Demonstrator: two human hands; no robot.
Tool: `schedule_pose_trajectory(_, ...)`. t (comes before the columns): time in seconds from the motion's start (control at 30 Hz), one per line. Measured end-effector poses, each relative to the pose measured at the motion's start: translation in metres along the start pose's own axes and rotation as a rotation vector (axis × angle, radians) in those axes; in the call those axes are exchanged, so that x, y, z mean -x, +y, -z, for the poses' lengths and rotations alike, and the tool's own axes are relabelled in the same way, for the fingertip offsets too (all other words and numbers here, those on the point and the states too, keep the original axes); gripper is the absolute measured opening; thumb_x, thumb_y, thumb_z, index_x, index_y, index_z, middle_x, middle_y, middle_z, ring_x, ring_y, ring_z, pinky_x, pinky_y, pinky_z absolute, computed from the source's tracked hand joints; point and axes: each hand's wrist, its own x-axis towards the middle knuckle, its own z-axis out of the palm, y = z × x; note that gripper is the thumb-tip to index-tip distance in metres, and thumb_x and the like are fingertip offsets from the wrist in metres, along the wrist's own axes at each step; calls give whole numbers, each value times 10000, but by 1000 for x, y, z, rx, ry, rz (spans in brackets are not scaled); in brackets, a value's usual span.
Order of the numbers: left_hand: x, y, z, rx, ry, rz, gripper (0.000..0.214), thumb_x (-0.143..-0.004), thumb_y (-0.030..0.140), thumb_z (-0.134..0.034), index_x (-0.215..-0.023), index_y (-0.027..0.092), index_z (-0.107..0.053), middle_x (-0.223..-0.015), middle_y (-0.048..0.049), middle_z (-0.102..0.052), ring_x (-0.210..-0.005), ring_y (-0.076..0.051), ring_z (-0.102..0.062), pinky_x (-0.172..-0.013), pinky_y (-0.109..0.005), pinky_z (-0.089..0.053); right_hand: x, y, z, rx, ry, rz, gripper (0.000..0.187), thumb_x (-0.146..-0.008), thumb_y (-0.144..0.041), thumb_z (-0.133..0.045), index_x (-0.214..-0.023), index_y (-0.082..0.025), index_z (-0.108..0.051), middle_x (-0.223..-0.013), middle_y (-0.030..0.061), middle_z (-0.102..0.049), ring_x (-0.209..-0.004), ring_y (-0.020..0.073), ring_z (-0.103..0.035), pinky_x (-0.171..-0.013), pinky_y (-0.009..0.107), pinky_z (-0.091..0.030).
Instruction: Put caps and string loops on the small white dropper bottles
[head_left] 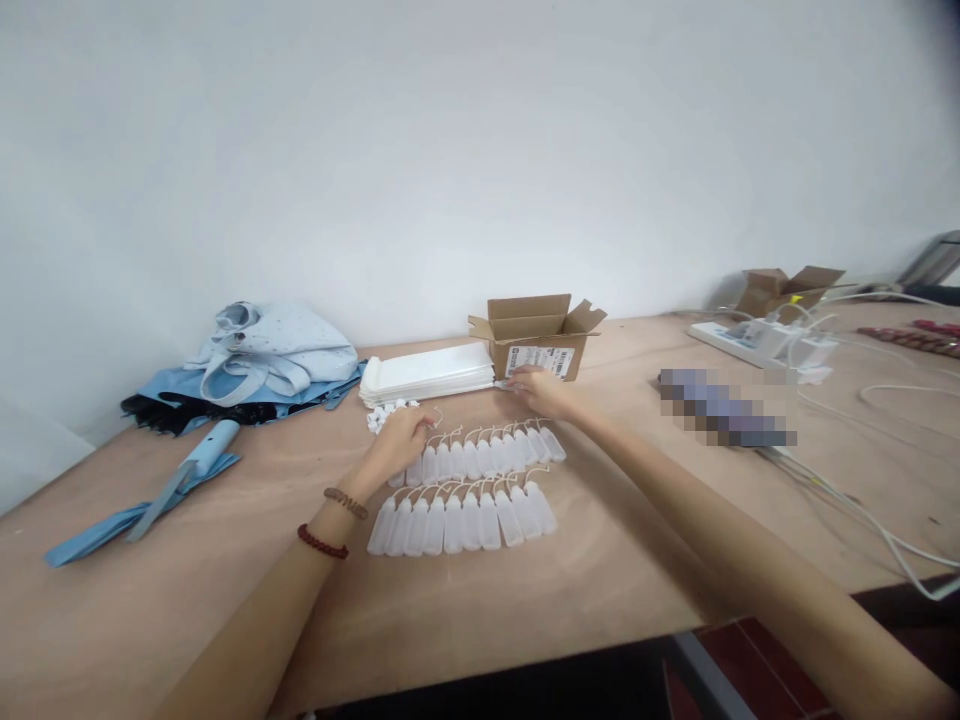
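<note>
While the left hand (pixel 403 438) curls over the left end of the upper row of frosted tags (pixel 471 460), centre of the frame, its fingers drawn close, the right hand (pixel 538 390) bends narrowly before the open cardboard box (pixel 536 355). From where I stand, I can't tell what either grips. A second row (pixel 469 522) lies below on the surface (pixel 600 600).

Left forearm (pixel 271 612) has two bracelets going on, lower left of centre in the frame: a brown bracelet (pixel 346 502) nearer the left hand (pixel 399 441), too small to tell if it's beads or braid, and then a dark red beaded bracelet (pixel 322 542) a bit further up, pretty thin tbh. Right forearm (pixel 697 510) and right hand (pixel 541 390) are just plain bare.
</note>
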Motion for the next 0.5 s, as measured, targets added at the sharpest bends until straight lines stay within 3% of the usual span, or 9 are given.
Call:
schedule_pose_trajectory(0.27,-2,-2,-8,-40,6,-48,338,-710,60,-405,-752,183,-717,-819,-77,-739,-822,-239,-670,-781,-356,-525,-15,3,-15,95,-99,-19,262,-816,-123,-487,-967,-147,-699,-1127,104,-642,-1068,233,-557,-927,287,-367)
schedule_pose_trajectory(0.5,-1,4,-6,-27,70,-65,357,-718,27,-404,-856,162,-705,-922,-93,-720,-908,-235,-642,-850,-375,-498,-6,5,-15,105,-142,-80,278,-816,-96,-458,-968,-158,-683,-1044,107,-680,-1022,227,-579,-879,271,-370)
